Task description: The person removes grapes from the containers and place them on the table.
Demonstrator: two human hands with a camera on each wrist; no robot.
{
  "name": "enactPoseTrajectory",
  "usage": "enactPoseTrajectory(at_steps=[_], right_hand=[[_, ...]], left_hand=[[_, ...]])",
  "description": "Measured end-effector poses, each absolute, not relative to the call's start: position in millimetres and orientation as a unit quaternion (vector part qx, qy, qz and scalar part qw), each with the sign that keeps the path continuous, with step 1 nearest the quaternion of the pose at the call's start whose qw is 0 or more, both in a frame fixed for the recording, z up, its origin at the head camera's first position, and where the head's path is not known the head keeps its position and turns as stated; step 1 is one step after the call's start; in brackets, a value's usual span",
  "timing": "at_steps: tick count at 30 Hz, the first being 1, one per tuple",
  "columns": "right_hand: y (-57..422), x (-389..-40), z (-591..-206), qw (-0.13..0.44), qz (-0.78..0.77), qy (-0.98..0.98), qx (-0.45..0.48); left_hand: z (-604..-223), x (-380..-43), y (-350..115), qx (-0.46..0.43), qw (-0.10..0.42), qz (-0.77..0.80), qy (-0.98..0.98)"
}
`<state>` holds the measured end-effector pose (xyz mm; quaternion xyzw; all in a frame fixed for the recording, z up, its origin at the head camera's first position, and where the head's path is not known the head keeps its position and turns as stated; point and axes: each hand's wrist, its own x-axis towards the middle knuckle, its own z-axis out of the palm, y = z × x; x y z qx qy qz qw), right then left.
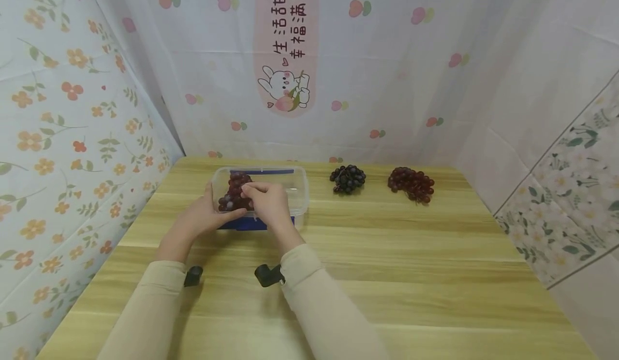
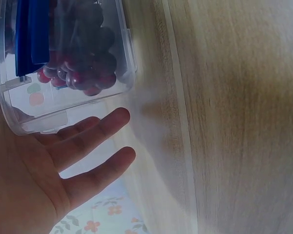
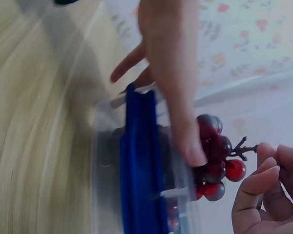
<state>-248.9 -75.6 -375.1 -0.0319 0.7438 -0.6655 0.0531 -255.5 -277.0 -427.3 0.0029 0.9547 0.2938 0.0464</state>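
A clear plastic container [image 1: 301, 191] with blue latches stands at the back left of the table. Dark red grapes [image 1: 237, 184] lie in its left part, one bunch rising above the rim in the right wrist view. My right hand [image 1: 271, 201] pinches that bunch's brown stem [image 3: 240, 149] between thumb and fingertips. At the container's left end, my left hand [image 1: 200, 217] has its thumb along the front rim, near the blue latch [image 3: 142, 161]. Its other fingers [image 2: 95, 134] extend straight and spread beside the end wall in the left wrist view.
A black bunch of grapes [image 1: 348, 179] lies right of the container, and a red bunch [image 1: 411, 184] farther right. Both rest near the back edge of the wooden table [image 1: 411, 263]. Printed curtains [image 1: 217, 54] hang behind and at the sides.
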Motion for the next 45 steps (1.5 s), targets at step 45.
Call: enactPoseTrajectory(at_steps=[45], right_hand=[[-51.0,-285.9,-389.0,0.060,-0.256,0.960,-0.099]], left_hand=[[-424.5,-255.0,-277.9,-0.012,0.079,0.274,0.958]])
